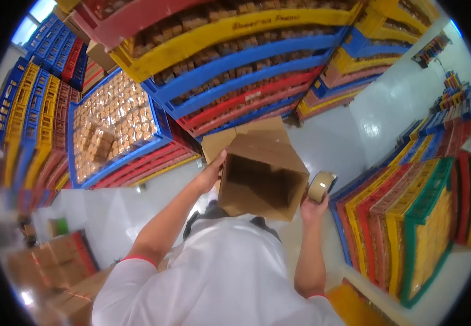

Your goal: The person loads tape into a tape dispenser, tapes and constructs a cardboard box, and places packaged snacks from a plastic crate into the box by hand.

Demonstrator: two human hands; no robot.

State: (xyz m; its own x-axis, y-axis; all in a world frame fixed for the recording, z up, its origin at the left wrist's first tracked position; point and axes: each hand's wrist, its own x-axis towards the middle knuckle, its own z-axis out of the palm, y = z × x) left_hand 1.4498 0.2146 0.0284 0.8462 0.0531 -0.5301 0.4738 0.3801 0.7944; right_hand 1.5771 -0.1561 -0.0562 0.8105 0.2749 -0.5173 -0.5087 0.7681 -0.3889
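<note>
A cardboard box [268, 149] is held in front of my body, its open side facing me and its inside dark. My left hand [212, 171] grips the box at its left edge. In my right hand [314, 208] is a roll of brown packing tape [321, 186], held upright beside the box's right side. Part of the right hand lies close to the box edge; whether it touches the box I cannot tell.
Stacked crates [235, 65] full of small packs rise ahead. To the left, a blue crate [162, 117] of wrapped round goods tops a stack. More crates, one green [421, 217], stand on the right. Closed cartons [56, 261] sit at lower left on the pale floor [344, 130].
</note>
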